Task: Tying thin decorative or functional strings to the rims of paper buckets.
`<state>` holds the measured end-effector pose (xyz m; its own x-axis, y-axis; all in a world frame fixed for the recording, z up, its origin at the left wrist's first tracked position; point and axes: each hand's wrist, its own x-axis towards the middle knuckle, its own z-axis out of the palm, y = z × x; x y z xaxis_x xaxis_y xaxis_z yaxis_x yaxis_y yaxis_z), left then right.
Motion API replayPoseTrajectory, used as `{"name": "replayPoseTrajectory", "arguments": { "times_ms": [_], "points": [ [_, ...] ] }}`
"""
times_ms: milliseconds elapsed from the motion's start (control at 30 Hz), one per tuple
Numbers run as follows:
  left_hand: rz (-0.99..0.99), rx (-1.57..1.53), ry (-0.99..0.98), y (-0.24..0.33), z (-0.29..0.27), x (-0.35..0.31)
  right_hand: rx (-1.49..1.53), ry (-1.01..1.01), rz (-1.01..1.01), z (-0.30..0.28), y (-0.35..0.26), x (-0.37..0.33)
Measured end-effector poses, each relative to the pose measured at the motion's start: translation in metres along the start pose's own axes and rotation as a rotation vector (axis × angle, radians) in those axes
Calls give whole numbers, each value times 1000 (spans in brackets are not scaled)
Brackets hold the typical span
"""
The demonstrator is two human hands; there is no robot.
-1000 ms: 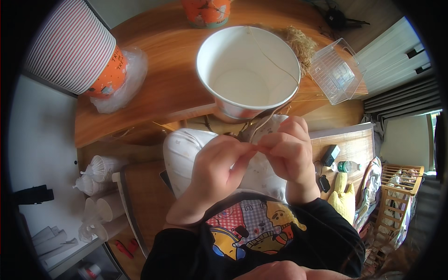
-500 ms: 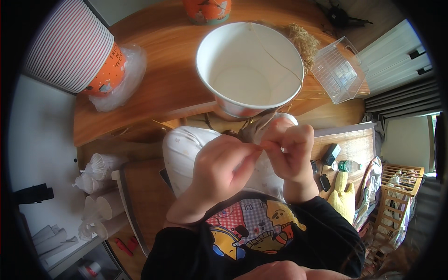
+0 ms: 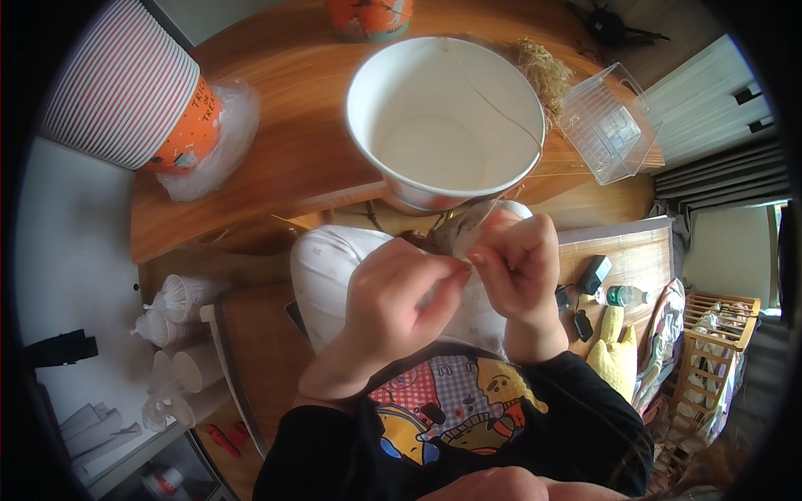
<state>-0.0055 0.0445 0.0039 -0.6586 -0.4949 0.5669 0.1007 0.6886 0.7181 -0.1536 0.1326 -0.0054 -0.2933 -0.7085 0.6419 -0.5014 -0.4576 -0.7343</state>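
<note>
A large white paper bucket (image 3: 434, 154) stands at the table's front edge with its open top toward me. A thin tan string (image 3: 489, 98) hangs across its inside, passes over the right side of the rim and runs down toward my hands. Above my lap, my left hand (image 3: 397, 292) and my right hand (image 3: 522, 267) are closed in pinches, fingertips almost meeting. Both seem to grip the string, though the bit between the fingertips is too fine to see clearly.
A tall stack of orange paper buckets (image 3: 180, 134) in clear plastic stands at the left. Behind the white bucket are another orange bucket (image 3: 368, 18), a bundle of tan strings (image 3: 545, 79) and a clear plastic basket (image 3: 614, 125). A bottle (image 3: 625, 296) lies at the right.
My right fingertips have drawn slightly apart from the left ones, with the right thumb now raised. The white bucket appears shifted a little up and left in the view.
</note>
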Motion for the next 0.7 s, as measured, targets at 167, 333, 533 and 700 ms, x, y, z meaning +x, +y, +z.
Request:
{"name": "replayPoseTrajectory", "arguments": {
  "times_ms": [167, 333, 533, 700],
  "points": [
    [-193, -194, -11, -5, 3, -7, 113, 1, 5, -1, 3, -2],
    [-431, -473, 106, -12, 8, -6, 354, 158, 55, -2, -2, -6],
    [-357, -351, 185, -18, 19, 3, 294, 88, 44, -3, -1, -9],
    [-352, -267, 229, -17, 21, 7, 274, 57, 46, -6, -3, -11]
  ]
}}
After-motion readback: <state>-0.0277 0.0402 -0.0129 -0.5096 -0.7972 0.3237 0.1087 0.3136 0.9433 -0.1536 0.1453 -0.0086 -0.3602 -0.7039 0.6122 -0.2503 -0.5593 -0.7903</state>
